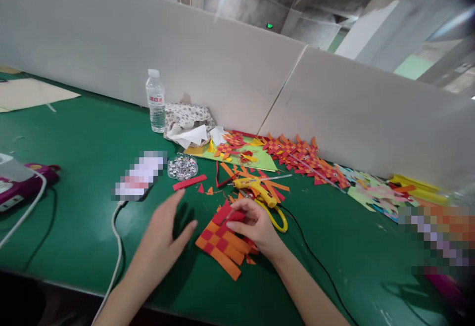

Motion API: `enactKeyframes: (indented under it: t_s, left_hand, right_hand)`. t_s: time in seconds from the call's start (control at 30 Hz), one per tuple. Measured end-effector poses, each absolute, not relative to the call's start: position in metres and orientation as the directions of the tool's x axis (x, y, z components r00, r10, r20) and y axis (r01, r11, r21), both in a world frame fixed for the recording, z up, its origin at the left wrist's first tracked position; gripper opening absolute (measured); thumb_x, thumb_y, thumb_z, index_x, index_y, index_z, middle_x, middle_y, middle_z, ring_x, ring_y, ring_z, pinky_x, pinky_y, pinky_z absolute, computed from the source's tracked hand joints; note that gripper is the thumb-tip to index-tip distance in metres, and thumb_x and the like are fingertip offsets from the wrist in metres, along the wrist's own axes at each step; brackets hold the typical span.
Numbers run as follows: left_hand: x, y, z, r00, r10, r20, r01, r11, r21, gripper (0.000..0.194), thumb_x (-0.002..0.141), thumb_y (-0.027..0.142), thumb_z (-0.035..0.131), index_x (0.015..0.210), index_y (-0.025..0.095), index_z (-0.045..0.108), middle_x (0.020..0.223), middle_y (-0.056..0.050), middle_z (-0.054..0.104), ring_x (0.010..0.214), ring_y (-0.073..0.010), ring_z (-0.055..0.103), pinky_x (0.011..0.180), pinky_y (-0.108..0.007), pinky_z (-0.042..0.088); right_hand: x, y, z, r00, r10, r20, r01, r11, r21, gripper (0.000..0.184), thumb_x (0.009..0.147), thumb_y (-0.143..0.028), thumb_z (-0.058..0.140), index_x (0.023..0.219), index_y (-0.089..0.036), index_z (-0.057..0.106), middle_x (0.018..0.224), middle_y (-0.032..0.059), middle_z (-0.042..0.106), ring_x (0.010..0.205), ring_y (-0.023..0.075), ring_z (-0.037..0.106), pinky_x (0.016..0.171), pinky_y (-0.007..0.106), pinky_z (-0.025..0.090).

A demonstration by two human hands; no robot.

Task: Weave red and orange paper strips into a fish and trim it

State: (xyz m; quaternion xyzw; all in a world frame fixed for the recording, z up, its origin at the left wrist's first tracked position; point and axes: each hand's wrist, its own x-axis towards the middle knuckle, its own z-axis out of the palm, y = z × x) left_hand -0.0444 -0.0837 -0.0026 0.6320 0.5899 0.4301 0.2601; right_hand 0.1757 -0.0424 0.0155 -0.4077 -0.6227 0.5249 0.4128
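Observation:
A woven mat of red and orange paper strips lies on the green table in front of me. My right hand rests on its right side, fingers curled and pinching a red strip at the mat's upper edge. My left hand hovers just left of the mat with fingers stretched out and apart, holding nothing. A loose red strip lies beyond the left hand.
A yellow glue gun and yellow-handled scissors lie behind the mat among paper scraps, a black cord trailing right. A dish of googly eyes, a water bottle, finished woven pieces and a white partition stand behind.

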Motion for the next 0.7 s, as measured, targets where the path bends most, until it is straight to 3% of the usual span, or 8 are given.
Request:
enactKeyframes:
  t_s: [0.03,0.1,0.27,0.43,0.57,0.7]
  left_hand:
    - [-0.052,-0.082,-0.002,-0.117,0.944,0.309,0.617,-0.175,0.767,0.060,0.080,0.037,0.056,0.134,0.020,0.036,0.139,-0.014,0.042,0.129,-0.0304,0.037,0.105,-0.051,0.031]
    - [-0.064,-0.081,-0.001,-0.154,0.938,0.311,0.671,-0.132,0.730,0.055,0.084,0.037,0.051,0.135,0.022,0.034,0.137,-0.012,0.043,0.127,-0.0283,0.039,0.103,-0.050,0.034]
    - [-0.058,-0.088,0.001,-0.025,0.918,0.396,0.727,-0.255,0.637,0.042,0.089,0.033,0.044,0.130,0.023,0.040,0.133,-0.009,0.047,0.125,-0.0248,0.040,0.102,-0.044,0.037]
    - [-0.045,-0.088,-0.002,0.021,0.832,0.555,0.851,-0.306,0.426,0.046,0.085,0.022,0.049,0.130,0.020,0.039,0.139,-0.012,0.039,0.131,-0.0298,0.031,0.103,-0.048,0.033]
    - [-0.044,-0.087,-0.005,0.125,0.856,0.502,0.835,-0.364,0.412,0.032,0.085,0.023,0.051,0.118,0.022,0.049,0.115,-0.008,0.058,0.107,-0.0250,0.052,0.088,-0.040,0.045]
    - [-0.038,-0.088,-0.011,0.239,0.882,0.407,0.811,-0.412,0.415,0.016,0.085,0.021,0.052,0.100,0.022,0.057,0.105,-0.005,0.061,0.093,-0.0224,0.055,0.077,-0.036,0.047]
  right_hand:
    - [0.176,-0.042,0.015,-0.313,0.946,0.083,0.074,0.111,-0.991,0.029,0.064,-0.025,0.077,0.088,-0.023,0.060,0.087,0.0002,0.066,0.079,0.0159,0.066,0.068,0.027,0.055]
    - [0.174,-0.041,0.013,-0.313,0.947,0.075,0.113,0.115,-0.987,0.032,0.064,-0.025,0.077,0.092,-0.023,0.060,0.093,0.0016,0.066,0.084,0.0167,0.065,0.069,0.027,0.055]
    - [0.162,-0.044,0.013,-0.337,0.935,0.111,0.277,0.211,-0.937,0.027,0.070,-0.023,0.072,0.094,-0.023,0.061,0.095,0.0027,0.066,0.086,0.0176,0.064,0.071,0.028,0.054]
    - [0.155,-0.043,0.007,-0.349,0.898,0.267,0.544,0.426,-0.722,0.009,0.081,-0.020,0.061,0.089,-0.024,0.063,0.089,0.0010,0.068,0.082,0.0169,0.063,0.072,0.029,0.051]
    - [0.150,-0.039,0.003,-0.417,0.827,0.377,0.615,0.562,-0.553,0.008,0.084,-0.020,0.058,0.090,-0.024,0.062,0.086,0.0007,0.070,0.083,0.0178,0.064,0.091,0.038,0.043]
    - [0.142,-0.034,0.002,-0.492,0.774,0.399,0.617,0.633,-0.467,0.011,0.087,-0.017,0.052,0.088,-0.024,0.061,0.086,-0.0003,0.070,0.080,0.0154,0.064,0.102,0.040,0.033]
